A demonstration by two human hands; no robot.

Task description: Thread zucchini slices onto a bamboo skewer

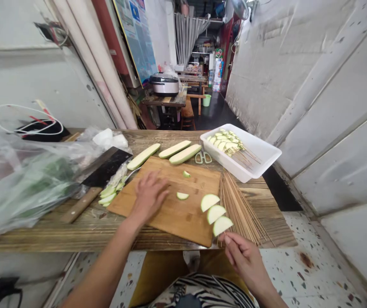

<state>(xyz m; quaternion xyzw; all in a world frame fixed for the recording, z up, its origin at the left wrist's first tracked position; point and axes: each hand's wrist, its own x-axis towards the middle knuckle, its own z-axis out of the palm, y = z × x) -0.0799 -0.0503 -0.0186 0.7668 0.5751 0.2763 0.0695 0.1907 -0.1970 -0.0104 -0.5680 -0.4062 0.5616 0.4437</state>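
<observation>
My right hand (243, 256) pinches the lower end of a bamboo skewer threaded with three half-round zucchini slices (216, 214). These hang over the right edge of a wooden cutting board (167, 218). On the board's left half, my left hand (150, 194) is spread with nothing in its grasp; whether it presses on the wood I cannot tell. To its right lie a loose zucchini slice (182, 196) and a smaller end piece (186, 174). Beyond the board's far edge rest a zucchini half (144, 156) and two more halves (185, 154).
A white plastic tray (267, 156) of filled skewers stands at the far right, behind loose bamboo skewers (239, 209). Scissors (203, 158) lie beside it. Leftward are a cleaver (106, 167), zucchini scraps (108, 196) and a plastic bag of greens (42, 184).
</observation>
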